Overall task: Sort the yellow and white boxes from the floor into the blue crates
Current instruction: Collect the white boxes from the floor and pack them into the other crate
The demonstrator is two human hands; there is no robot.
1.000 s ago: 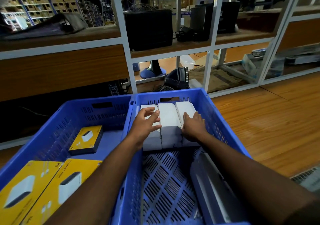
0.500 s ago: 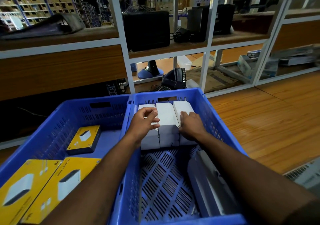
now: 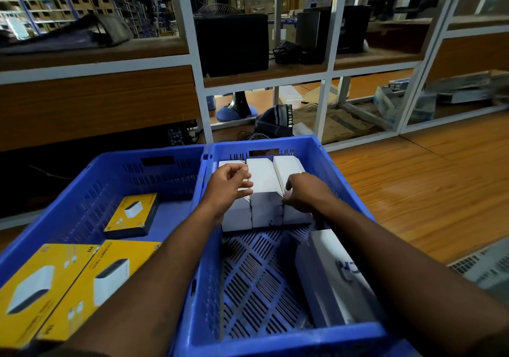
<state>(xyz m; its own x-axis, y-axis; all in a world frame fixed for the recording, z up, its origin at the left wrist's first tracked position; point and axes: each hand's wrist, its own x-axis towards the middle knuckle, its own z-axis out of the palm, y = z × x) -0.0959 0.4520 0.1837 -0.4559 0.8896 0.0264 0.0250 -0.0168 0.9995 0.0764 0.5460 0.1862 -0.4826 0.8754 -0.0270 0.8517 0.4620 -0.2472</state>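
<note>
White cardboard, smooth and matt: three upright rectangular white boxes [image 3: 263,191] packed side by side against the far wall of the right-hand blue perforated plastic crate [image 3: 275,337], faces touching. Left hand [image 3: 227,188] laid over the leftmost box, fingers loosely curled at its top edge, thumb toward the middle one; whether truly clamping or only steadying, hard to tell. Right hand [image 3: 304,192] hooked over the rightmost box, fingertips bent down at the seam beside the middle box, apparently pinching or nudging it into line. Likely light, stiff and a little slick; corners probably easy to dent, so best taken by the two broad faces, or pressed from the outer sides as a block, not by an edge. One more long white box with blue lettering [image 3: 334,276] leaning on its side along the right wall, nearer the camera, partly hidden under the right forearm. Crate floor between them bare slatted plastic. In the left-hand blue crate [image 3: 68,191], touching the first rim to rim: one small flat yellow box with a dark edge [image 3: 132,215] toward the back, two larger flat yellow boxes [image 3: 63,288] lying side by side at the near end, picture faces up. Wooden floor [image 3: 429,191] to the right; white-framed shelving [image 3: 192,53] behind.
</note>
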